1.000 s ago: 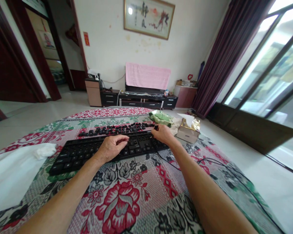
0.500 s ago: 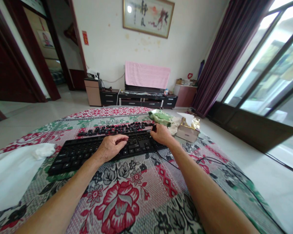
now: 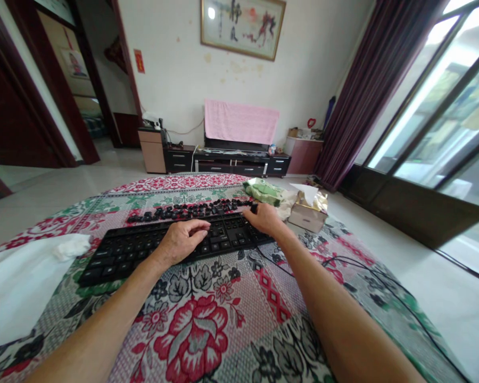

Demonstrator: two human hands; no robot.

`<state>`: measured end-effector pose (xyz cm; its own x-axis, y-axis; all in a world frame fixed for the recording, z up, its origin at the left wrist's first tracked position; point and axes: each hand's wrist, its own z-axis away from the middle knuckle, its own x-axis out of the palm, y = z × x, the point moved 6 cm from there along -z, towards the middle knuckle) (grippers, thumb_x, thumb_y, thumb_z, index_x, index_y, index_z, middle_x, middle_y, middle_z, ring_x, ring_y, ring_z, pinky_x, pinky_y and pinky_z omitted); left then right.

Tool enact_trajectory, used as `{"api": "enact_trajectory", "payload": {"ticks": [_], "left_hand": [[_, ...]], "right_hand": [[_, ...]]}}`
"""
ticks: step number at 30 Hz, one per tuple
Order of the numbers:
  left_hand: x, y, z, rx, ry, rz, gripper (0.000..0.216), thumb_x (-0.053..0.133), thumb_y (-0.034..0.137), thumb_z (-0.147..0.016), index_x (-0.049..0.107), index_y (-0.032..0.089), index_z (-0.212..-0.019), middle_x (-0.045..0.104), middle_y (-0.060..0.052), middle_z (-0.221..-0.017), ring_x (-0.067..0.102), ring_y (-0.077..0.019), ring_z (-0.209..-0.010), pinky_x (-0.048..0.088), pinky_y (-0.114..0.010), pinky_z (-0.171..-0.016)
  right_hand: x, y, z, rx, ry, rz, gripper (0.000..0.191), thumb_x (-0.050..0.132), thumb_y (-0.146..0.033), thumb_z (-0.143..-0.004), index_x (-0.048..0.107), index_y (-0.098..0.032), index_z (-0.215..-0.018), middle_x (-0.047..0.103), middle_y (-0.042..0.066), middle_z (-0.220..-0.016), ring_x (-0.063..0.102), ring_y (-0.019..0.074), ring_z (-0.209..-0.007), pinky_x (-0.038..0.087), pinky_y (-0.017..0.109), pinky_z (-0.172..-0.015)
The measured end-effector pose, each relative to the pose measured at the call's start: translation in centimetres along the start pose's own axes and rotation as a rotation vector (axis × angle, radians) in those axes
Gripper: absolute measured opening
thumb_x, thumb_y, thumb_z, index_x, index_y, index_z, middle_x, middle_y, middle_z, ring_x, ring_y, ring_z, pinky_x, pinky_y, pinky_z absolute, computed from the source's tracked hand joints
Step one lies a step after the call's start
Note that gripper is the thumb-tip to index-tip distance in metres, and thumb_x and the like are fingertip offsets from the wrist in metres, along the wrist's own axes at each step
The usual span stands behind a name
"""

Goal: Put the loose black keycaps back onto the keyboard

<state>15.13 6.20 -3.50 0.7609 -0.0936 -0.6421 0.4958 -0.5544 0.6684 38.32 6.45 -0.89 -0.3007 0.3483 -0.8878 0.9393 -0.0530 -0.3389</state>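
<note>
A black keyboard (image 3: 143,246) lies across a flowered cloth (image 3: 207,330), with a row of loose black keycaps (image 3: 183,210) just behind it. My left hand (image 3: 181,240) rests on the keyboard's middle, fingers curled and pinched together over the keys. My right hand (image 3: 265,218) is at the keyboard's far right corner, beside the end of the keycap row, with its fingers bent; a small dark keycap shows at its fingertips.
A tissue box (image 3: 308,214) and a green packet (image 3: 263,191) sit right of the keyboard. White paper and a crumpled tissue (image 3: 69,246) lie at the left. The keyboard's cable (image 3: 343,263) runs right across the cloth. A TV stand (image 3: 239,162) lines the far wall.
My right hand has shifted slightly back and left along the end of the keycap row. My left hand has stayed in place on the keyboard.
</note>
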Motion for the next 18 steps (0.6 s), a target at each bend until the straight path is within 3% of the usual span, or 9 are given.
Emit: {"api": "enact_trajectory", "payload": {"ticks": [9,15,18], "left_hand": [[0.0,0.1,-0.1,-0.001,-0.009,0.005,0.028,0.052,0.031,-0.076,0.068,0.019,-0.095,0.072,-0.002,-0.09,0.066,-0.0169,-0.082,0.05,-0.026,-0.077],[-0.1,0.2,0.0,0.008,-0.002,-0.003,0.027,0.052,0.031,-0.076,0.069,0.019,-0.095,0.072,-0.002,-0.09,0.066,-0.0168,-0.081,0.05,-0.025,-0.077],[-0.1,0.1,0.0,0.003,-0.002,-0.005,0.027,0.053,0.031,-0.076,0.069,0.019,-0.095,0.072,-0.001,-0.09,0.066,-0.0166,-0.081,0.05,-0.025,-0.077]], "right_hand": [[0.2,0.6,-0.6,0.082,-0.023,0.049,0.037,0.048,-0.037,-0.076,0.071,-0.008,-0.07,0.062,0.016,-0.058,0.062,0.0248,-0.067,0.042,0.031,-0.057],[1.4,2.5,-0.4,0.246,-0.192,-0.409,0.03,0.051,-0.032,-0.075,0.065,-0.01,-0.059,0.063,0.011,-0.053,0.058,0.0161,-0.049,0.048,0.026,-0.047],[1.1,2.5,-0.3,0.259,-0.186,-0.518,0.028,0.053,-0.03,-0.075,0.061,-0.011,-0.056,0.064,0.01,-0.054,0.057,0.0141,-0.045,0.05,0.025,-0.045]]}}
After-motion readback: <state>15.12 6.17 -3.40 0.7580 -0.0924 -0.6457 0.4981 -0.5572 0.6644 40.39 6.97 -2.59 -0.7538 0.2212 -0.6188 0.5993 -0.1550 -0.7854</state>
